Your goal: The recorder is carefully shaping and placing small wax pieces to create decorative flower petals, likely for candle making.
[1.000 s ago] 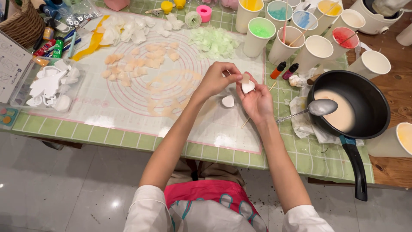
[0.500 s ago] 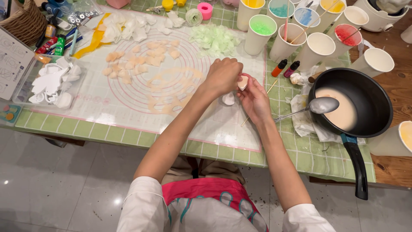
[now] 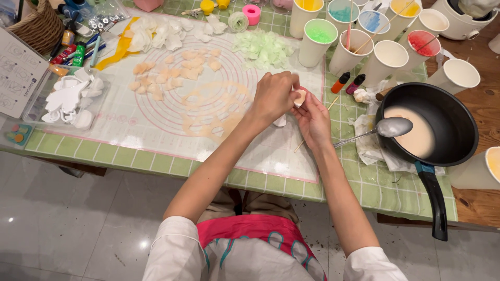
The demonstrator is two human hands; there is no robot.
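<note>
Both of my hands meet over the right part of a white silicone mat [image 3: 156, 130] with pink circles. My left hand [image 3: 273, 96] pinches a small pale peach piece [image 3: 300, 97] from above. My right hand [image 3: 313, 118] cups the same piece from below. A small white lump [image 3: 281, 122] lies on the mat just under my left hand. Pale peach petal pieces [image 3: 172, 70] lie scattered on the mat to the left, with white petals [image 3: 151, 34] and green petals [image 3: 263, 49] farther back.
A black pan [image 3: 458, 119] of cream liquid with a metal spoon [image 3: 388, 128] sits at right. Paper cups of coloured powder [image 3: 320, 39] stand at the back. A clear tray of white moulds [image 3: 70, 99], a basket [image 3: 36, 26], two small dye bottles [image 3: 346, 83] and a green checked cloth [image 3: 364, 182] surround the mat.
My hands stay together at the same spot on the mat. My left hand has closed over the pale piece, which showed more openly a second ago.
</note>
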